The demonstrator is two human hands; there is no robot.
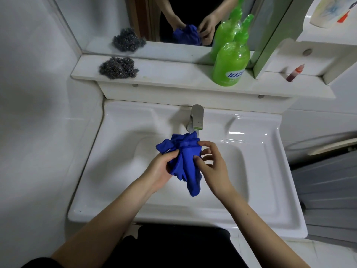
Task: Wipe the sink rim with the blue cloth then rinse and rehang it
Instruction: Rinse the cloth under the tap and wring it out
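The blue cloth is bunched up and held over the basin of the white sink, right under the spout of the metal tap. My left hand grips the cloth's left side from below. Fingertips of my right hand pinch its right edge. A tail of the cloth hangs down between my hands. Whether water is running is too faint to tell.
A white shelf behind the sink carries a steel-wool scourer, a green soap bottle and a small red bottle. A mirror stands above it. A washing machine sits to the right.
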